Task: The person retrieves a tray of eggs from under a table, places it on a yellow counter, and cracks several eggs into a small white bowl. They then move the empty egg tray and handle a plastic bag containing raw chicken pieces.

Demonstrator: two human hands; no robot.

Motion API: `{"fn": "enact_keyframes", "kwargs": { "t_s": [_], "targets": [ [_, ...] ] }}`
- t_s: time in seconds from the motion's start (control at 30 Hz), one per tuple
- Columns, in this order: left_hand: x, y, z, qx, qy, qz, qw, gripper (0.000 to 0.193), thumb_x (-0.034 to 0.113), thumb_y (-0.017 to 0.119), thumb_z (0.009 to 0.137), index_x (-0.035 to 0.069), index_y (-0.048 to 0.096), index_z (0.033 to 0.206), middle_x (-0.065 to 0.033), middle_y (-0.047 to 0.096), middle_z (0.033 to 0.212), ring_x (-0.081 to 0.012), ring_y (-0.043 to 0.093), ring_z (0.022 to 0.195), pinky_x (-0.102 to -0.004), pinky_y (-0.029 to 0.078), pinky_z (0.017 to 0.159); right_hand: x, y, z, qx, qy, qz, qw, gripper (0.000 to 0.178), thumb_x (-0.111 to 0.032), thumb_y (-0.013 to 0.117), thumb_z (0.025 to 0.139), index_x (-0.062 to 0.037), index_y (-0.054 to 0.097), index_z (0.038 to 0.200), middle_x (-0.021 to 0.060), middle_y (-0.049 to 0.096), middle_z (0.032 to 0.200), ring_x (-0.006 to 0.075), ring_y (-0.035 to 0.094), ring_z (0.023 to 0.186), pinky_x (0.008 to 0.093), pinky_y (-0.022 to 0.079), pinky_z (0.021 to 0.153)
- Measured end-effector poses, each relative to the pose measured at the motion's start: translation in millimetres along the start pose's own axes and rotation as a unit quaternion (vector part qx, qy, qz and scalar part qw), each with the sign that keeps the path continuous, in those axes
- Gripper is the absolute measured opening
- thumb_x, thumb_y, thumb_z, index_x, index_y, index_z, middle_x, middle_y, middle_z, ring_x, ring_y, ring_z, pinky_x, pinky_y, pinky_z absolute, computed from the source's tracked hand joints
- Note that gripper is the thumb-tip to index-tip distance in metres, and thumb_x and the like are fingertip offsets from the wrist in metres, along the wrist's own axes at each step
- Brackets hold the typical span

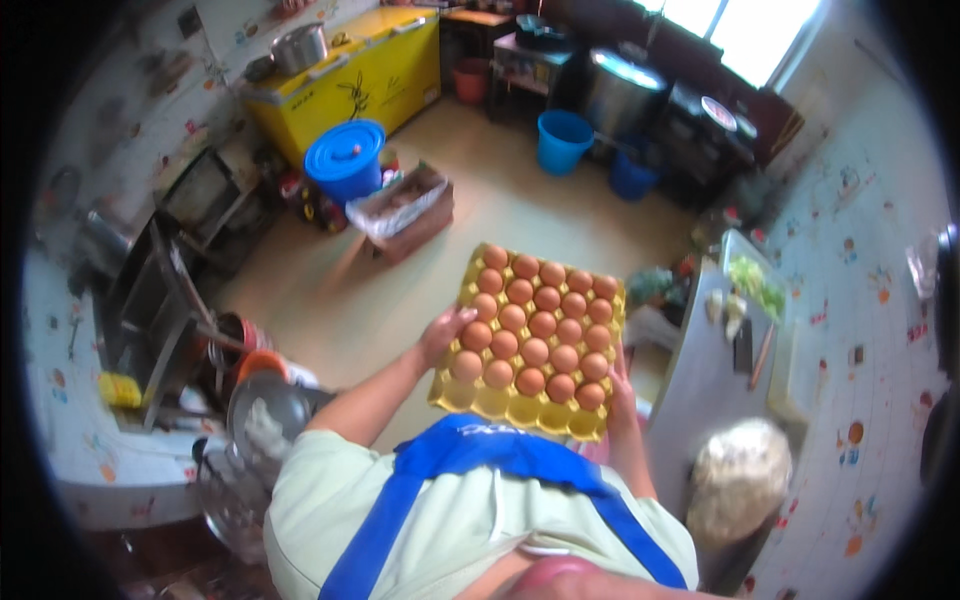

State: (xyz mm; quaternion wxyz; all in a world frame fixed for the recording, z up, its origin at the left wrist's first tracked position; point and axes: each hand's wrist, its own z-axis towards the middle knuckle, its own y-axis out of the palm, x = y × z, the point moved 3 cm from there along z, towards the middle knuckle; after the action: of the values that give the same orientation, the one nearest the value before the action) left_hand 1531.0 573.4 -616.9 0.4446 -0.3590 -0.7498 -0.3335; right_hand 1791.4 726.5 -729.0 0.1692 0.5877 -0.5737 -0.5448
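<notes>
A yellow egg tray [463, 398] is held out in front of my blue apron, tilted a little in the view. Brown eggs [543, 324] fill most of its cups, while the row closest to me has bare cups. My left hand [444, 336] grips the tray's left edge, thumb on the rim and the other fingers hidden beneath. On the opposite edge my right hand [621, 385] holds the tray, its fingers mostly out of sight along the side and underneath.
On the right runs a counter [672, 400] with a knife [743, 347], chopped greens [757, 287] and a large pale sack [741, 483]. Ahead on the floor stand a cardboard box [418, 223], a lidded blue bucket [345, 163] and a light-blue bucket [564, 142]. A yellow chest freezer [375, 78] lines the far left.
</notes>
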Motion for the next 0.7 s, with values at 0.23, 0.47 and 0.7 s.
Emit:
{"fn": "enact_keyframes", "kwargs": {
  "t_s": [0.23, 0.47, 0.7],
  "targets": [
    [79, -13, 278, -0.054, -0.012, -0.052, 0.997, 0.054, 0.023, 0.048, 0.096, 0.004, 0.029, 0.143, -0.0081, 0.042, 0.138, -0.0173, 0.044, 0.124, -0.0321, 0.036, 0.105, -143, -9, 212, 0.013, -0.017, -0.017, 1.000, 0.063, -0.011, 0.045, 0.095, -0.0168, 0.017, 0.151, 0.0111, 0.034, 0.147, 0.0255, 0.044, 0.126, 0.0366, 0.041, 0.102],
    [157, -71, 538, -0.031, 0.044, -0.059, 0.997, 0.057, 0.026, 0.051, 0.095, 0.005, 0.029, 0.143, -0.0083, 0.042, 0.138, -0.0169, 0.043, 0.124, -0.0318, 0.036, 0.105, -264, 4, 499, -0.026, -0.011, -0.059, 0.998, 0.063, -0.011, 0.045, 0.095, -0.0169, 0.017, 0.151, 0.0108, 0.034, 0.147, 0.0248, 0.044, 0.126, 0.0356, 0.041, 0.102],
    [269, -199, 664, 0.201, 0.110, -0.017, 0.973, 0.059, 0.038, 0.055, 0.093, 0.003, 0.041, 0.137, -0.0075, 0.046, 0.135, -0.0158, 0.044, 0.122, -0.0309, 0.036, 0.102, -356, 107, 786, -0.128, 0.058, -0.135, 0.981, 0.062, -0.012, 0.046, 0.095, -0.0169, 0.018, 0.151, 0.0104, 0.034, 0.147, 0.0240, 0.044, 0.126, 0.0347, 0.040, 0.102]
  ]
}}
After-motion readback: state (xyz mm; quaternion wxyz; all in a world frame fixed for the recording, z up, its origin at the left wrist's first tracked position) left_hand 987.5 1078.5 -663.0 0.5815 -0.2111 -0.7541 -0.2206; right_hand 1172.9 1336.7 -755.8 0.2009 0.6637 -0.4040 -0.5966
